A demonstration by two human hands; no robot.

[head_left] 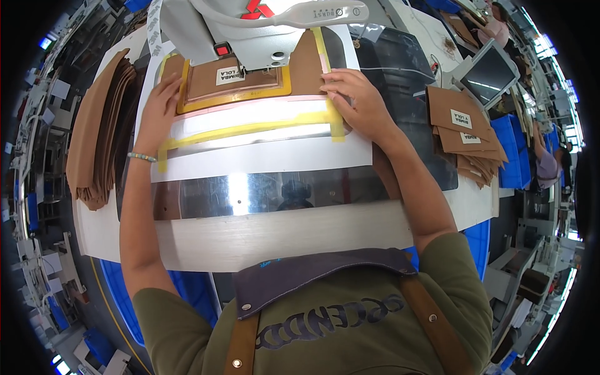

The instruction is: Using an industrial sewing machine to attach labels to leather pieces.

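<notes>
Olive short-sleeved tee (350, 353), wavy dark lettering (340, 320) just beside a purplish apron flap (325, 275), brown straps (441, 334) with snaps (237, 363) off both flap ends, beaded bracelet (142, 157) too.

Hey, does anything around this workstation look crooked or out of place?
Yes, the pile of brown labelled panels at right, below the monitor, looks untidy: its pieces splay unevenly. No obvious spill.
</notes>
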